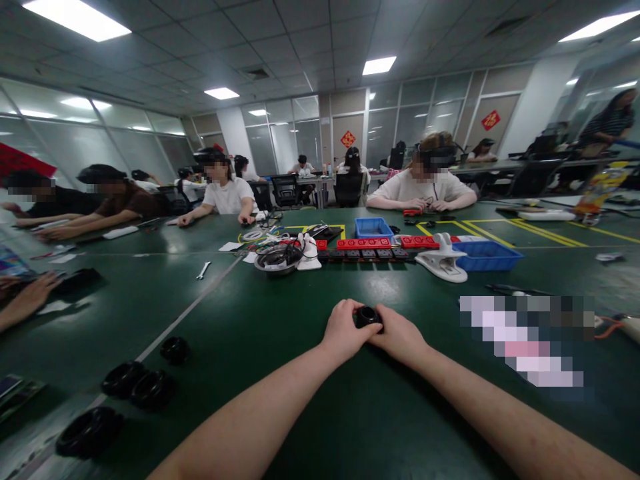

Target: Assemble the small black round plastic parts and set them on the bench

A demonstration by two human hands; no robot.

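Both of my hands meet around one small black ring-shaped part (pixel 369 316) over the middle of the green table (pixel 310 313). My left hand (pixel 346 328) grips it from the left, its thumb across the near side. On the right side, my right hand (pixel 399 335) holds the same part with fingers closed round it. The part's round opening faces up, and its lower portion is hidden by my thumbs. Several similar black rings lie at the lower left, among them a small one (pixel 174 349) and a larger one (pixel 90 432).
Beyond my hands stand a metal bowl (pixel 278 261) of cables, red power strips (pixel 363 244), a white clamp (pixel 443 259) and blue trays (pixel 487 256). A wrench (pixel 203 270) lies left. Another person's hand (pixel 35 297) rests at the left edge. People sit across the table.
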